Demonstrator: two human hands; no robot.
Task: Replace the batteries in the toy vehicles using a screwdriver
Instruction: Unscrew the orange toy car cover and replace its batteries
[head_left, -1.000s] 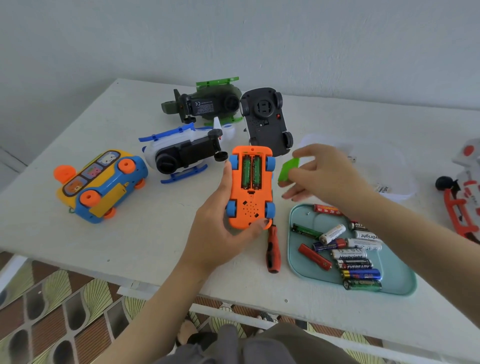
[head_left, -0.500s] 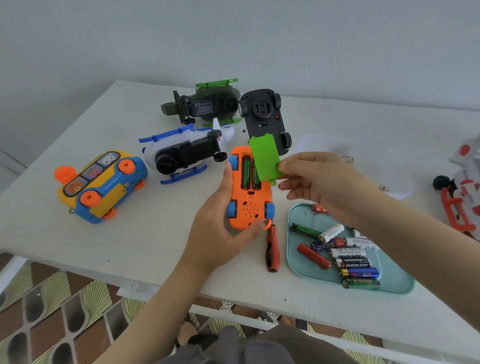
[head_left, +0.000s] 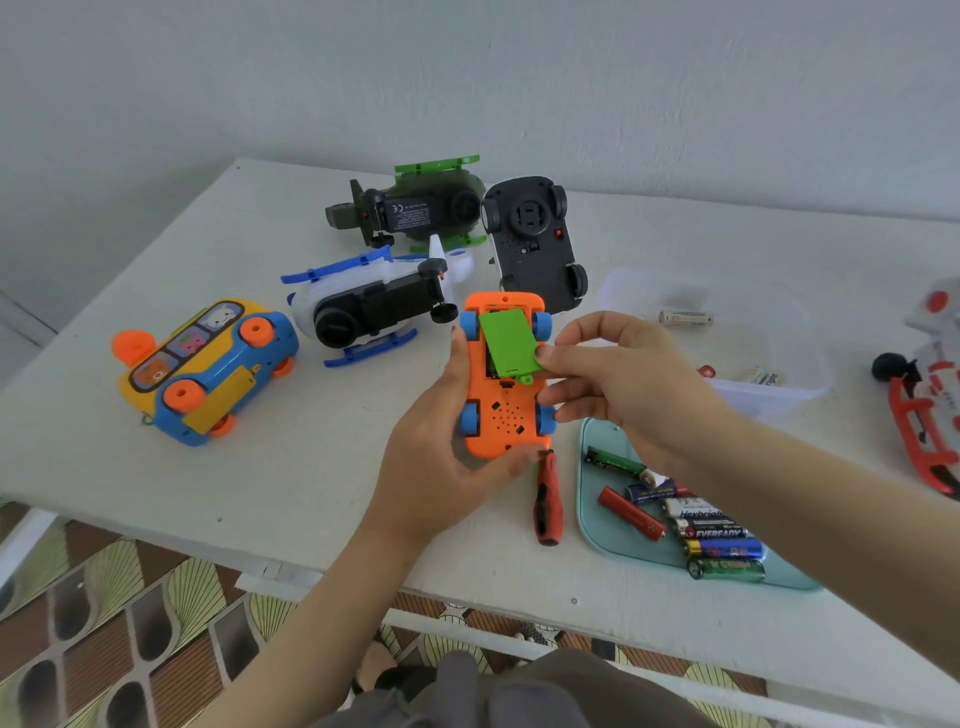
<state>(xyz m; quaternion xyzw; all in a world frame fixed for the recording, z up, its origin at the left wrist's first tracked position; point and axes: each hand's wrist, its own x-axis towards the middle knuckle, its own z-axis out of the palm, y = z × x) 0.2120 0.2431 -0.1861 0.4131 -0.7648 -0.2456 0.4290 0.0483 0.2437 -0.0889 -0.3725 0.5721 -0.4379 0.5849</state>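
While left hand (head_left: 431, 467) cups the orange plastic car (head_left: 501, 415), right hand (head_left: 628, 384) pinches its flat green cover (head_left: 506, 343).

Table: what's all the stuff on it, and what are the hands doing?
table: 1, white, under everything
bus: 1, yellow and blue, left
helicopter: 1, white and blue, middle
plane: 1, dark green, back
black car: 1, upside down, back
orange car: 1, upside down, middle front
cover: 1, green, on the orange car
screwdriver: 1, red and black, left of the tray
tray: 1, teal, front right
tub: 1, clear, right
batteries: several, mixed colours, on the tray; a few in the tub
red toy: 1, red and white, right edge
left hand: holds the orange car
right hand: pinches the cover
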